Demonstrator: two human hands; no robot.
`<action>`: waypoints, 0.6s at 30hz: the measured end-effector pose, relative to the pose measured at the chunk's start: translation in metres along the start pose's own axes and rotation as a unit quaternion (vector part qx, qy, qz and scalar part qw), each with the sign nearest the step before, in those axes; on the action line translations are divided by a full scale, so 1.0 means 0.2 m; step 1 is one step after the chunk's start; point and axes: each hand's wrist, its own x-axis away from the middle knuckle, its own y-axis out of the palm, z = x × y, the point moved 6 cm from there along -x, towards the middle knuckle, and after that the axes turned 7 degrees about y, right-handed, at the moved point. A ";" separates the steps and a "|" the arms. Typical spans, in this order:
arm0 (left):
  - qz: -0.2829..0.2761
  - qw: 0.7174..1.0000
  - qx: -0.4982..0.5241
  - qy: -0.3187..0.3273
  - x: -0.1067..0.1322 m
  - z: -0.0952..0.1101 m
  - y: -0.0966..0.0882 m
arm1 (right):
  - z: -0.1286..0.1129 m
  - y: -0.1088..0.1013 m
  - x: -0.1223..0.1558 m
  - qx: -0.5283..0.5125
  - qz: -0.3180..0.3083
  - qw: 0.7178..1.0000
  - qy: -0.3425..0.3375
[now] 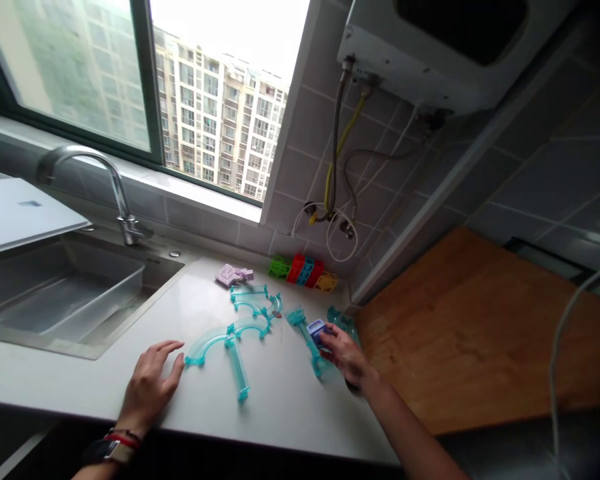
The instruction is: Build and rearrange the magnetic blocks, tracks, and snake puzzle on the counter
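Note:
My right hand (347, 353) grips a small blue-purple block (317, 330) above the right part of the counter. Under and beside it lie loose translucent teal track pieces (307, 340), partly covered by the hand. My left hand (153, 380) rests at the counter's front with fingers apart and nothing in them. Near its fingertips is the end of a curved teal track (207, 343), joined to more curved pieces (250, 327) that wind toward the back. A straight teal piece (237, 370) points toward the front edge.
Purple pieces (233, 274) and a row of coloured blocks (304, 271) lie along the back wall. At left is a sink (87, 343) with a plastic tub (125, 280), a faucet (120, 193) and a white board (20, 213). A wooden board (480, 333) leans at right.

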 end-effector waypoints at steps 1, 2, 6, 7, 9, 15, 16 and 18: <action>-0.010 1.000 0.001 -0.001 0.00 -0.01 0.01 | -0.04 0.00 -0.07 0.018 0.006 1.000 -0.015; -0.020 1.000 0.003 0.000 0.01 -0.02 0.03 | -0.08 0.01 -0.14 0.040 0.015 0.999 -0.033; -0.063 0.998 -0.015 0.003 0.03 -0.06 0.08 | -0.32 0.02 -0.51 0.142 0.068 0.983 -0.093; -0.068 0.997 -0.023 0.000 0.03 -0.06 0.08 | -0.40 0.02 -0.60 0.170 0.083 0.976 -0.106; -0.080 0.996 -0.032 -0.004 0.04 -0.08 0.09 | -0.56 0.02 -0.79 0.229 0.126 0.956 -0.133; -0.097 0.994 -0.052 -0.022 0.04 -0.09 0.10 | -0.89 0.05 -1.17 0.402 0.213 0.868 -0.196; -0.094 0.994 -0.055 -0.024 0.04 -0.09 0.10 | -0.90 0.05 -1.21 0.427 0.220 0.854 -0.199; -0.093 0.994 -0.056 -0.026 0.04 -0.09 0.10 | -0.89 0.07 -1.26 0.476 0.229 0.824 -0.204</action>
